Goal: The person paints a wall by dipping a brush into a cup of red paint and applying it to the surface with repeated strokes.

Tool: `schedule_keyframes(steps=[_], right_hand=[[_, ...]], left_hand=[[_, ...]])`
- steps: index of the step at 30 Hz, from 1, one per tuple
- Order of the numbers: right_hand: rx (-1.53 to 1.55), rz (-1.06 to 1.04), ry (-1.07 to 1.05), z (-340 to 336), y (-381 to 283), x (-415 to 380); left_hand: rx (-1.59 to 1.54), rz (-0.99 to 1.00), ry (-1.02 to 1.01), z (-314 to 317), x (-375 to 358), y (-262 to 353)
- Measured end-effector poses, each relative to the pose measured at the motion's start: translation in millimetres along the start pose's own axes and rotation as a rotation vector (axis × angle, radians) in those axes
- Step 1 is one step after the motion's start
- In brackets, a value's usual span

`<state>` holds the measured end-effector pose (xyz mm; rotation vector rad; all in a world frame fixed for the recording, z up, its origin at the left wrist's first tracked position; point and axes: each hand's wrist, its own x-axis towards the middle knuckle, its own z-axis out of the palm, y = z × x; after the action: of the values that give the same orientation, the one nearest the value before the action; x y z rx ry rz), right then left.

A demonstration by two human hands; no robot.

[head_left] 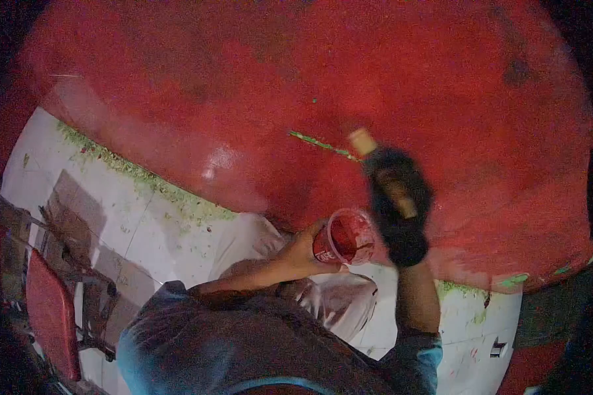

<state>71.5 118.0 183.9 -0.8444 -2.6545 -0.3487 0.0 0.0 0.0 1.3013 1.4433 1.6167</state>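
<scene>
My left hand (302, 253) is wrapped round a clear plastic cup (321, 245) with red liquid inside and lettering on its side. The cup is tilted, its round mouth facing up towards me. To the right of it, my right hand (402, 197), in a black glove, is closed on what looks like a paintbrush (361, 141). Its pale, blocky end sticks out past the fingers, and a tan wooden part shows between them, blurred by motion. Both hands are over the near side of a large red surface (257, 85). A thin green streak (319, 143) runs across it towards the paintbrush.
White floor tiles (145, 230) lie below the near edge of the red surface, with green scraps (132, 172) strewn along that edge. A red chair (49, 313) with a dark frame stands at the left. A dark area (550, 316) borders the tiles at the lower right.
</scene>
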Motion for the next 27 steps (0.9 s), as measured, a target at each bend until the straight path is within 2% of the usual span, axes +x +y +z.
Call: schedule_keyframes(steps=[1,3,4,6,8,9,12,13,15,16,18,19,20,21,22,24,25,26,27], right_hand=[[0.0,0.003,-0.01,-0.4,-0.3,-2.1],[0.21,0.032,0.759,12.5,38.7,-4.0],[0.216,0.04,0.74,13.0,39.1,-9.2],[0.158,0.022,0.83,2.4,37.4,-12.8],[0.132,-0.116,0.543,29.5,15.3,-11.1],[0.124,-0.099,0.538,43.9,5.2,-14.7],[0.699,-0.415,0.347,77.4,-11.5,-21.8],[0.689,-0.399,0.35,75.6,-7.2,-25.4],[1.001,-0.145,0.263,68.0,-3.6,-35.8],[0.897,-0.073,0.227,52.6,6.2,-40.0],[0.564,0.012,0.472,50.8,28.3,-51.9],[0.642,0.077,0.489,50.8,47.4,-55.4],[0.435,0.137,0.398,38.1,60.9,-60.8],[1.326,0.285,0.5,21.8,49.0,-61.8],[0.909,0.358,0.402,15.4,57.3,-66.4],[0.976,0.415,0.348,7.5,52.3,-75.1],[1.034,0.459,0.32,3.9,50.9,-78.0],[0.84,0.367,0.207,1.0,51.3,-77.9],[0.842,0.38,0.198,3.6,50.1,-79.0]], left_hand=[[-0.038,-0.046,-0.003,0.6,-1.8,4.9],[-0.087,-0.097,-0.007,4.0,0.1,0.4],[-0.084,-0.104,-0.009,2.9,-4.6,-0.1],[-0.1,-0.093,-0.013,7.8,-0.2,-2.7],[-0.19,-0.077,-0.015,7.8,-0.9,-3.1],[-0.194,-0.081,-0.034,10.9,-1.6,-6.1],[-0.323,-0.096,-0.03,15.7,1.3,-10.1],[-0.34,-0.096,-0.027,14.5,3.0,-1.3],[-0.352,-0.103,-0.034,12.2,5.4,-2.0],[-0.303,-0.104,-0.034,12.1,6.2,-10.7],[-0.259,-0.122,-0.031,13.5,6.7,-16.8],[-0.208,-0.083,-0.006,14.1,8.0,-17.5],[-0.156,-0.051,0.02,14.6,9.6,-18.4],[-0.159,-0.081,0.023,14.5,10.7,-16.4],[-0.154,-0.05,0.027,14.7,12.4,-12.0],[-0.051,0.064,0.105,21.6,15.0,-16.1],[-0.051,0.044,0.101,25.7,15.5,-17.1],[-0.128,0.026,0.099,29.0,16.7,-17.6],[-0.206,0.009,0.097,31.4,18.5,-18.3]])
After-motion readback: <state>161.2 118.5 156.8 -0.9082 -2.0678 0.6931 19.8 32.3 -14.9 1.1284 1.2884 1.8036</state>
